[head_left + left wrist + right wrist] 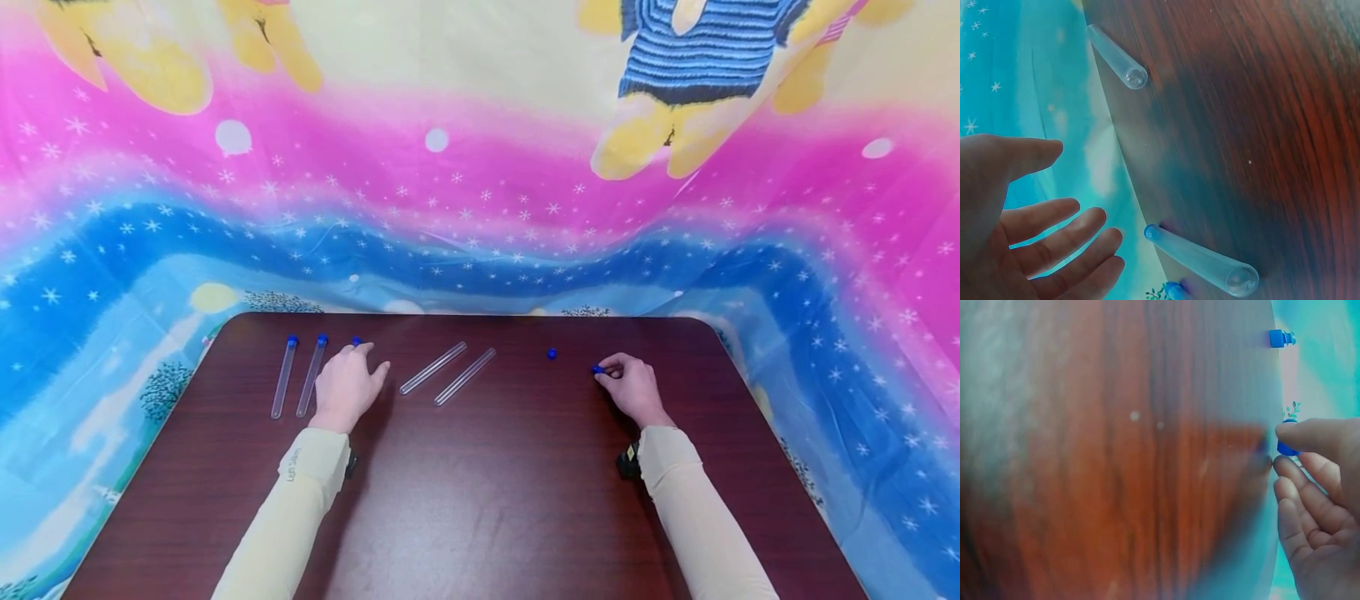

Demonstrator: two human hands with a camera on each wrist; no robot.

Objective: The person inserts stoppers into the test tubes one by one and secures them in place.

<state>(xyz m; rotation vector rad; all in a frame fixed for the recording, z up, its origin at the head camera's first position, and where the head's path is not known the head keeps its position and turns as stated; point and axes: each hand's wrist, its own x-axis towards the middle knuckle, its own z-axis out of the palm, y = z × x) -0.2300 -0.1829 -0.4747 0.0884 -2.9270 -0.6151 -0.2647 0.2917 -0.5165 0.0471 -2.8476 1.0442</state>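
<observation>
My left hand (347, 385) hovers over the left part of the table with its fingers spread and nothing between them. Beneath it a blue cap (357, 342) peeks out past the fingers; the rest of that test tube is hidden in the head view. To its left lie two clear test tubes with blue caps, one farther out (282, 379) and one beside the hand (311, 379). My right hand (633, 387) pinches a small blue stopper (1287, 446) between thumb and index finger, close over the table. Another blue stopper (551, 353) stands to its left.
Two test tubes without caps, one (433, 368) and another (465, 377), lie slanted side by side mid-table. The dark brown wooden table (480, 500) ends at a back edge just beyond them. A printed cloth (480, 192) hangs behind and around the table.
</observation>
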